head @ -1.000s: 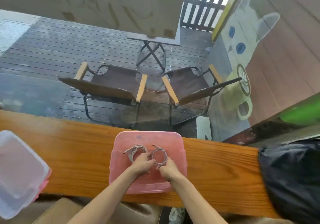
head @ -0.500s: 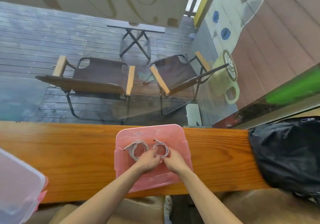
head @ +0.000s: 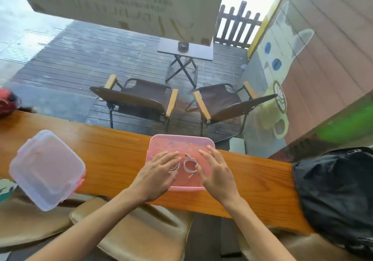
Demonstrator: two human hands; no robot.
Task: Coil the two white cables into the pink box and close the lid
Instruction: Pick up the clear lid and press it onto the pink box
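The open pink box [head: 180,141] sits on the wooden counter [head: 113,156] in front of me. Two coiled white cables lie inside it: the left coil [head: 175,167] is partly under my left hand, the right coil [head: 189,165] shows between my hands. My left hand [head: 158,175] hovers flat over the box's left half with fingers spread. My right hand [head: 217,172] hovers over the right half, fingers apart, holding nothing. The translucent lid [head: 45,169] with pink clips lies on the counter at the far left, overhanging the near edge.
A black bag [head: 335,196] fills the counter's right end. A red object [head: 7,103] sits at the far left. Padded stools [head: 141,234] stand below the counter. Beyond the glass are two folding chairs [head: 141,101] and a small table [head: 184,49].
Both hands have let go of the coils and lifted, fingers spreading flat above the box. The camera has tilted and the lid has come into fuller view at left.
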